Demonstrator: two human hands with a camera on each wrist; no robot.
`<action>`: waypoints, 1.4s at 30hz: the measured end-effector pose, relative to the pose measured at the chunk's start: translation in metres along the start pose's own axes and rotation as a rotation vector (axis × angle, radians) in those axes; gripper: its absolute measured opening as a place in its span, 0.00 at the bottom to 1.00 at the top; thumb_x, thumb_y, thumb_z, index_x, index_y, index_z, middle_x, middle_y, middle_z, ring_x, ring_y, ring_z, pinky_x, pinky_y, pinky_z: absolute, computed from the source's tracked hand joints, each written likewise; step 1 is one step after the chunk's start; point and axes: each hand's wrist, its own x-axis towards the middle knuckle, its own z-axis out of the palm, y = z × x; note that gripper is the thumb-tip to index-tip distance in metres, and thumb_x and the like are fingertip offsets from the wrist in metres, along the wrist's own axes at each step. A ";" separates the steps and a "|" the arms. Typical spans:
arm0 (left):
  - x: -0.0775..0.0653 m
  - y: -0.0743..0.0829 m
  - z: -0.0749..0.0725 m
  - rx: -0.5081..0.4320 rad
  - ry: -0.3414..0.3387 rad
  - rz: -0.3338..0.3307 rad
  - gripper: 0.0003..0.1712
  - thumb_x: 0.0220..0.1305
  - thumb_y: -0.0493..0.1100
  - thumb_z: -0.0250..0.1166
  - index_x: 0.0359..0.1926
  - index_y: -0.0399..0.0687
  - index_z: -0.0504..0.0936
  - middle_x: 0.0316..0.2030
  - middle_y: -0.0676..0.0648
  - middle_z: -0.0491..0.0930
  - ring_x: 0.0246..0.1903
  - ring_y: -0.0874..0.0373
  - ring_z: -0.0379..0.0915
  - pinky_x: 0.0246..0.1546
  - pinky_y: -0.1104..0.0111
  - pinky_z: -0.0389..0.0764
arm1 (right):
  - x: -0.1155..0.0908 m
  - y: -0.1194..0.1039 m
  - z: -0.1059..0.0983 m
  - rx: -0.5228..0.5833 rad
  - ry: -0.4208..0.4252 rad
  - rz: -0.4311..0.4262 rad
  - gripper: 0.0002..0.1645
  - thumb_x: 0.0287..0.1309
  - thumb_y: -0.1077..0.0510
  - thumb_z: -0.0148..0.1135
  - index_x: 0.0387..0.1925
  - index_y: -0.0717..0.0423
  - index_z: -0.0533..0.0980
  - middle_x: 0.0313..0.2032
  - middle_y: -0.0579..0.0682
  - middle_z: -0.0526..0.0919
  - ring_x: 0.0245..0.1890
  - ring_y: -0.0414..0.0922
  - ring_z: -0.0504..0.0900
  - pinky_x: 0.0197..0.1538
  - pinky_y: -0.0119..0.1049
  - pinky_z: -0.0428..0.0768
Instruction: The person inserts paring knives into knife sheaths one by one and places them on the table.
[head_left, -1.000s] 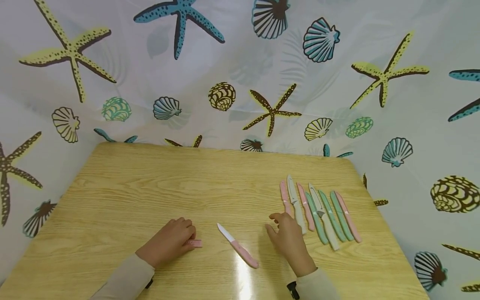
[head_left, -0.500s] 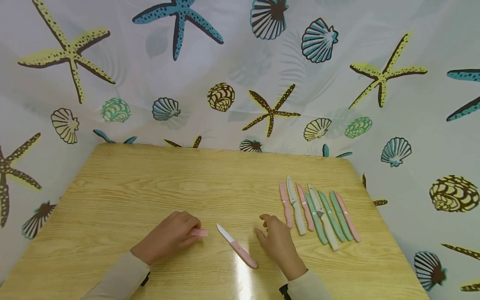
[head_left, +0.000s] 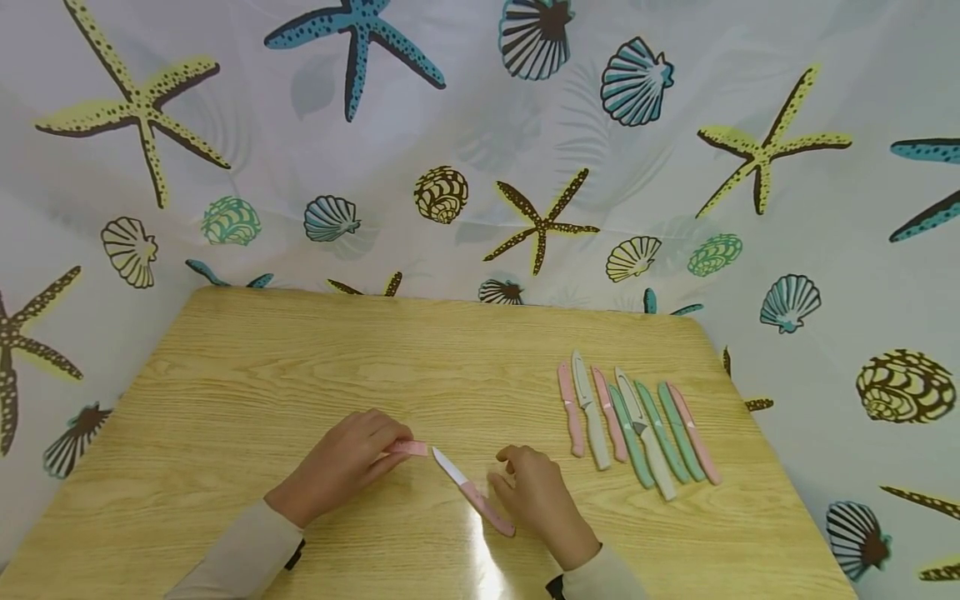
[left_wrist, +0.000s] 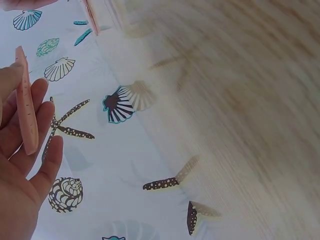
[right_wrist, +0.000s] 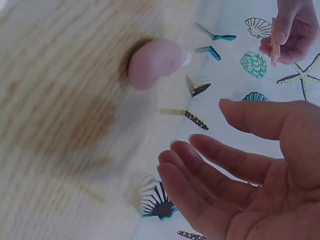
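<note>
In the head view my left hand (head_left: 347, 465) pinches a pink knife sheath (head_left: 408, 448) between thumb and fingers, its end pointing right. The left wrist view shows the slim sheath (left_wrist: 27, 107) upright against the fingers. A small knife (head_left: 480, 502) with a white blade and pink handle lies bare on the table, its tip close to the sheath's end. Beside the handle is my right hand (head_left: 536, 496), fingers loosely bent and holding nothing. In the right wrist view the pink handle (right_wrist: 155, 64) lies apart from the parted thumb and fingers of this hand (right_wrist: 245, 185).
Several sheathed knives lie in a row at the right of the wooden table (head_left: 300, 358): pink (head_left: 692, 432), green (head_left: 662, 431) and cream-handled (head_left: 592, 408). A cloth (head_left: 465, 108) printed with shells and starfish hangs behind the table and at its sides.
My left hand has moved up and right with the sheath, bringing it near the blade tip. My right hand has moved left from the knife row to the bare knife's handle.
</note>
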 end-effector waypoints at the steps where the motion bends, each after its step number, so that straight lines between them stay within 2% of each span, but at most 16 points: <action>1: 0.000 0.000 0.000 0.005 0.004 -0.001 0.14 0.68 0.54 0.57 0.40 0.50 0.81 0.35 0.55 0.80 0.36 0.63 0.76 0.36 0.66 0.80 | 0.000 -0.001 0.001 0.002 -0.011 -0.001 0.17 0.55 0.60 0.68 0.42 0.71 0.78 0.31 0.59 0.82 0.29 0.50 0.82 0.30 0.39 0.82; 3: 0.001 0.001 -0.001 0.014 0.004 -0.003 0.11 0.63 0.51 0.64 0.40 0.50 0.81 0.35 0.55 0.80 0.36 0.62 0.76 0.37 0.65 0.80 | 0.000 -0.003 0.005 0.008 -0.046 0.007 0.20 0.54 0.58 0.69 0.42 0.71 0.78 0.32 0.59 0.82 0.30 0.52 0.82 0.31 0.40 0.82; 6: 0.001 0.001 -0.002 0.018 0.002 -0.001 0.12 0.55 0.45 0.71 0.40 0.50 0.81 0.36 0.55 0.80 0.37 0.62 0.76 0.38 0.64 0.80 | 0.000 -0.005 0.011 0.006 -0.088 0.014 0.23 0.54 0.55 0.70 0.43 0.71 0.77 0.31 0.58 0.82 0.28 0.49 0.81 0.28 0.36 0.81; 12: 0.002 0.000 -0.002 0.015 0.016 0.008 0.11 0.56 0.46 0.70 0.40 0.50 0.81 0.35 0.55 0.80 0.37 0.62 0.76 0.38 0.65 0.80 | 0.001 -0.010 0.019 -0.021 -0.118 0.009 0.22 0.49 0.56 0.73 0.37 0.71 0.77 0.26 0.53 0.78 0.21 0.38 0.71 0.22 0.26 0.72; 15: 0.002 0.000 -0.001 0.017 0.018 0.007 0.12 0.55 0.45 0.71 0.40 0.50 0.81 0.35 0.55 0.80 0.37 0.62 0.76 0.38 0.65 0.80 | 0.002 -0.012 0.019 -0.057 -0.114 -0.004 0.17 0.50 0.57 0.73 0.31 0.68 0.78 0.24 0.51 0.77 0.22 0.38 0.71 0.23 0.26 0.72; 19: 0.001 -0.001 0.000 0.014 0.008 -0.001 0.12 0.56 0.47 0.71 0.40 0.51 0.81 0.35 0.56 0.79 0.36 0.63 0.75 0.38 0.66 0.79 | 0.004 -0.013 0.021 -0.075 -0.104 -0.015 0.13 0.55 0.58 0.69 0.25 0.65 0.79 0.20 0.48 0.76 0.20 0.37 0.70 0.20 0.27 0.70; 23: 0.001 -0.002 0.002 0.003 0.008 -0.005 0.10 0.62 0.51 0.66 0.40 0.52 0.81 0.34 0.57 0.79 0.36 0.64 0.75 0.38 0.67 0.79 | 0.005 -0.013 0.022 -0.085 -0.099 -0.032 0.14 0.59 0.58 0.66 0.22 0.64 0.78 0.17 0.46 0.74 0.17 0.36 0.66 0.18 0.26 0.68; 29: 0.001 -0.001 0.002 -0.009 0.016 -0.005 0.14 0.67 0.55 0.58 0.40 0.52 0.81 0.35 0.57 0.79 0.37 0.64 0.75 0.39 0.66 0.79 | 0.006 -0.015 0.023 -0.095 -0.105 -0.037 0.16 0.59 0.58 0.66 0.19 0.62 0.78 0.14 0.44 0.71 0.15 0.35 0.63 0.16 0.26 0.65; 34: -0.001 0.000 0.000 -0.017 -0.016 -0.018 0.11 0.64 0.53 0.62 0.40 0.53 0.82 0.35 0.57 0.79 0.37 0.64 0.75 0.39 0.66 0.79 | 0.005 -0.016 0.023 -0.063 -0.119 -0.018 0.16 0.59 0.58 0.66 0.19 0.62 0.79 0.15 0.44 0.72 0.15 0.35 0.65 0.17 0.26 0.67; 38: -0.002 0.000 -0.001 -0.005 -0.023 -0.023 0.11 0.56 0.46 0.71 0.40 0.52 0.82 0.35 0.57 0.80 0.37 0.63 0.76 0.40 0.65 0.79 | 0.005 -0.014 0.021 -0.029 -0.134 -0.025 0.13 0.59 0.60 0.65 0.22 0.64 0.80 0.18 0.46 0.77 0.16 0.34 0.69 0.18 0.23 0.69; 42: -0.003 0.000 -0.001 0.002 -0.022 -0.024 0.13 0.53 0.44 0.73 0.39 0.52 0.82 0.35 0.57 0.80 0.38 0.62 0.76 0.41 0.65 0.80 | 0.004 -0.014 0.015 -0.015 -0.091 -0.053 0.07 0.55 0.65 0.67 0.24 0.65 0.80 0.20 0.49 0.78 0.17 0.33 0.71 0.19 0.20 0.70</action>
